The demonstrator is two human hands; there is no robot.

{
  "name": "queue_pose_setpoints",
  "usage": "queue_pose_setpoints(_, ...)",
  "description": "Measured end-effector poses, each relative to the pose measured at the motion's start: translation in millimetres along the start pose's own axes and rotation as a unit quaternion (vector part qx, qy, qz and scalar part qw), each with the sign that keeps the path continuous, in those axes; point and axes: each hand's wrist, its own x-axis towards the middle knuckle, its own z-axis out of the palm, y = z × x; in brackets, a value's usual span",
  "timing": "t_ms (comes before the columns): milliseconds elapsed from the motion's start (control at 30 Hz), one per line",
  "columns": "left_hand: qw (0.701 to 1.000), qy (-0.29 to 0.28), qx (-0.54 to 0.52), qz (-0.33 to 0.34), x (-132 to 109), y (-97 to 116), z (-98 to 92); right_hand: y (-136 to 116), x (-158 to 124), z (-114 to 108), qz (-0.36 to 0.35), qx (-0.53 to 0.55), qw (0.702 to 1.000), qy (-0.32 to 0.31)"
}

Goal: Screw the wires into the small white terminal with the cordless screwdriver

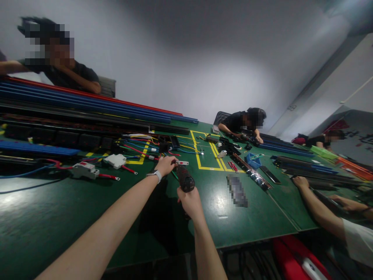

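My right hand (190, 202) is wrapped round the grip of a dark power drill (186, 181), which points away from me over the green table. Just left of the drill's front end, my left hand (165, 166), with a watch on its wrist, has its fingers closed on a small white circuit breaker (183, 163) with a red mark. The drill hides part of that breaker, so I cannot tell whether the tip touches it. Coloured wires (140, 149) run up to the left hand. Two more white breakers (86, 171) with red leads lie further left on the table.
Blue rails (87, 103) and black socket strips (55, 137) lie along the left and back. Yellow tape (201, 155) marks the green table (204, 217). To the right are red-handled pliers (233, 166), a blue bin (253, 160) and a co-worker's arm (320, 206). Other people sit opposite.
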Motion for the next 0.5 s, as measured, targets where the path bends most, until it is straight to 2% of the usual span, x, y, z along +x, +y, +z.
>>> queue_pose_setpoints(500, 1.0, -0.013, -0.002, -0.013, -0.4, 3.3, -2.9, -1.6, -0.1, 0.8, 0.006, -0.002, 1.0, -0.001)
